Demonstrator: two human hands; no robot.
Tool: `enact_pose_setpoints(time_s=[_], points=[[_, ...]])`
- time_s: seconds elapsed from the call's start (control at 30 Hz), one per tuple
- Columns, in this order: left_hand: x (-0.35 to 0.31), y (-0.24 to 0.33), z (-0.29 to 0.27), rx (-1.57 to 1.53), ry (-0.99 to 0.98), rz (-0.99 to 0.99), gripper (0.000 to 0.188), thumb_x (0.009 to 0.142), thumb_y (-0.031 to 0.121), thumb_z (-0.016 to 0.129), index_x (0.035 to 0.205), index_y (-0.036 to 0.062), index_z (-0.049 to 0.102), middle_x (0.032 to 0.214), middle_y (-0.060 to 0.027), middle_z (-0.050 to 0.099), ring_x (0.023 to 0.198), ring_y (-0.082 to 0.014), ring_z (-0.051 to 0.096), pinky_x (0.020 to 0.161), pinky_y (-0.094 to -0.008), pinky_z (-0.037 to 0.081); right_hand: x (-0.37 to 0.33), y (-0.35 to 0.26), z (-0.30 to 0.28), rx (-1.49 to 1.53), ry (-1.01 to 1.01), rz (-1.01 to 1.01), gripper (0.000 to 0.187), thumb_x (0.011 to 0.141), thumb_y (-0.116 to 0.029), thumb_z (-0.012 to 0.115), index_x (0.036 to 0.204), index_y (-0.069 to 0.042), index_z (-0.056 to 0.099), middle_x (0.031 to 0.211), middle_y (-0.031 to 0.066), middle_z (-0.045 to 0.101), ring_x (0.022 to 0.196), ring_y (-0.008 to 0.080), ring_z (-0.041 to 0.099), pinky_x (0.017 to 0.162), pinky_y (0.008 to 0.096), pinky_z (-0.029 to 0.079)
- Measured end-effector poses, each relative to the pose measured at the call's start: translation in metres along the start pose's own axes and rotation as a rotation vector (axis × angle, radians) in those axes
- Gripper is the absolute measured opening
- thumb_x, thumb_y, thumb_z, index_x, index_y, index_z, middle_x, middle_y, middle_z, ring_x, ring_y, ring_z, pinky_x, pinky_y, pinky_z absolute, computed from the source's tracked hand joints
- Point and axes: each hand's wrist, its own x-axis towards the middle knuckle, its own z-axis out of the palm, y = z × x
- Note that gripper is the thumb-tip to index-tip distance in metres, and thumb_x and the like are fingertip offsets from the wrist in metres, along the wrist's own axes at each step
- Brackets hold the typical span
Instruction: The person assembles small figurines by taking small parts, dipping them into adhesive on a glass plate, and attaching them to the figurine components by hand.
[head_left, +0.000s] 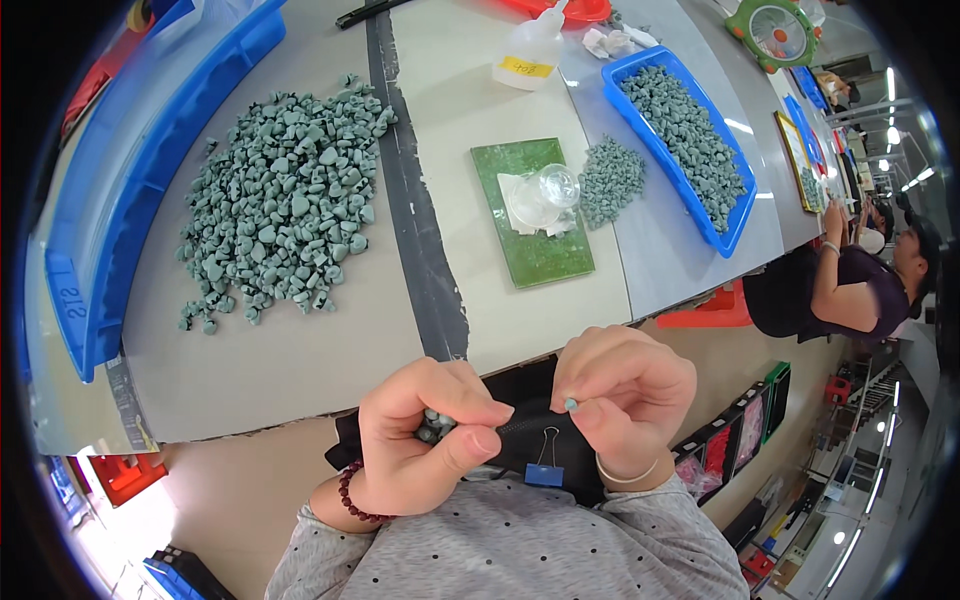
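A small-parts assembly workshop is shown. Beyond the hands a long grey workbench (300,350) is seen, on which a large heap of grey-green pieces (285,205) is piled, far left of it a big blue bin (120,170), and to the upper right a blue tray (735,225) filled with the same pieces. Far right, a co-worker (850,285) is seated at the same bench under strip lights.

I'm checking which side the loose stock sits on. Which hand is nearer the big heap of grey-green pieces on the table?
Left. The left hand sits below the big heap, slightly to its right; the right hand is farther right, below the green tile.
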Motion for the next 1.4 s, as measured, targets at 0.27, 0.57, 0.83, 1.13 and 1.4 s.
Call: enact_pose_setpoints(time_s=[0.27,0.57,0.83,1.13,1.4], points=[[0.002,0.009,0.009,0.01,0.071,-0.113,0.019,0.085,0.017,0.062,0.089,-0.0002,0.055,0.072,-0.0093,0.056,0.057,-0.013,0.053,0.045,-0.0215,0.038,0.003,-0.001,-0.001,-0.248,-0.056,-0.142,0.02,0.061,0.009,0.064,0.08,0.003,0.065,0.071,0.0105,0.063,0.061,0.0154,0.058,0.052,0.0224,0.045],[0.003,-0.001,-0.003,0.348,-0.141,0.295,0.019,0.084,0.013,0.063,0.09,-0.0008,0.052,0.078,-0.0122,0.059,0.061,-0.0143,0.058,0.055,-0.021,0.045,0.001,-0.01,0.005,-0.361,-0.121,-0.156,0.011,0.067,0.004,0.063,0.078,0.003,0.061,0.072,0.0109,0.06,0.06,0.0167,0.056,0.051,0.0249,0.042],[-0.001,-0.001,-0.001,0.191,-0.091,0.317,0.017,0.077,-0.011,0.061,0.09,-0.0032,0.053,0.086,-0.02,0.064,0.075,-0.0227,0.066,0.063,-0.0285,0.053,0.0,-0.008,0.011,-0.536,-0.106,-0.304,0.018,0.06,0.007,0.064,0.078,0.003,0.062,0.073,0.0105,0.061,0.059,0.017,0.057,0.049,0.0253,0.042],[0.001,-0.003,-0.006,0.511,-0.135,0.496,0.016,0.081,-0.003,0.059,0.089,0.0017,0.047,0.081,-0.0223,0.063,0.053,-0.0101,0.054,0.046,-0.0196,0.044,0.003,-0.005,0.007,-0.84,-0.148,-0.655,0.025,0.057,-0.001,0.07,0.081,-0.001,0.067,0.077,0.0046,0.06,0.06,0.015,0.056,0.049,0.0236,0.036],[0.0,-0.002,-0.003,0.458,-0.152,0.493,0.019,0.08,-0.006,0.059,0.095,0.0006,0.049,0.081,-0.0244,0.063,0.053,-0.0129,0.057,0.042,-0.0219,0.043,0.002,-0.005,0.006,-0.847,-0.165,-0.715,0.027,0.054,-0.002,0.072,0.081,-0.003,0.067,0.078,0.0043,0.06,0.059,0.015,0.056,0.046,0.0243,0.034]])
